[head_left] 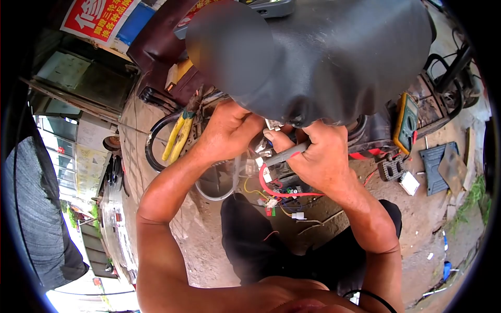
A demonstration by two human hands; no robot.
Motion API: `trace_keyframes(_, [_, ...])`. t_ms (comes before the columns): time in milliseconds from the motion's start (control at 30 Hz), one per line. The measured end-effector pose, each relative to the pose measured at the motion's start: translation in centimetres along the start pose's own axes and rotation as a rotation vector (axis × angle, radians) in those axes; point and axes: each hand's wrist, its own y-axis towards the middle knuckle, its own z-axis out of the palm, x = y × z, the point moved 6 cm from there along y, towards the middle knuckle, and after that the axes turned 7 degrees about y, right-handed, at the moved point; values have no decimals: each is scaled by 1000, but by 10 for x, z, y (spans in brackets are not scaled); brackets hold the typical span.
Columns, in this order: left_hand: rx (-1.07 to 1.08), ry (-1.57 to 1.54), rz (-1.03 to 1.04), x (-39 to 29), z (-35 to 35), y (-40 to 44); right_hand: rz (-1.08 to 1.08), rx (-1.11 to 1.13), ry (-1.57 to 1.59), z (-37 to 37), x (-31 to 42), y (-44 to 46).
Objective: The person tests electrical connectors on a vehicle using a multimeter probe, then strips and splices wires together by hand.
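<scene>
My left hand [232, 129] is closed at the lower edge of a black leather-like seat [355, 62]. Its fingertips are partly hidden, so what they pinch cannot be made out. My right hand [321, 159] is closed around a grey, sleeve-like length of cable [286, 155], thumb pointing left. Between the two hands, small whitish connectors [273, 125] show beneath the seat. A thick red wire [267, 182] curves down below my right hand. Under it hangs a tangle of thin coloured wires with plugs [271, 202].
Yellow-handled pliers [180, 136] rest left of my left hand. A yellow-edged multimeter [406, 125] stands at the right. A black ribbed pedal [391, 169] and a dark plate [438, 167] lie on the ground. A round metal-rimmed container [216, 197] sits below my left hand.
</scene>
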Motion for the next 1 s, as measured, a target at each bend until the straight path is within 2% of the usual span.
trace_keyframes(200, [9, -6, -33, 0, 0, -1, -14, -54, 33, 0, 1, 2])
trace_keyframes(333, [-70, 36, 23, -3, -3, 1, -51, -18, -42, -11, 14, 7])
trace_keyframes(433, [-24, 145, 20, -6, -2, 0, -46, 45, -107, -21, 24, 11])
trace_keyframes(533, [-25, 223, 211, -22, 3, 2, 33, 168, -205, -24, 23, 10])
trace_keyframes(600, [-33, 228, 262, -29, 5, 4, 104, 241, -297, -16, 9, 4])
trace_keyframes(800, [35, 260, 264, -29, 4, 9, 15, 261, -278, -10, 3, 2])
trace_keyframes(933, [50, 245, 409, -34, 6, 15, -35, 229, -168, -10, 1, 1])
trace_keyframes(1000, [47, 227, 407, -33, 6, 18, -57, 200, -133, -14, 0, 2])
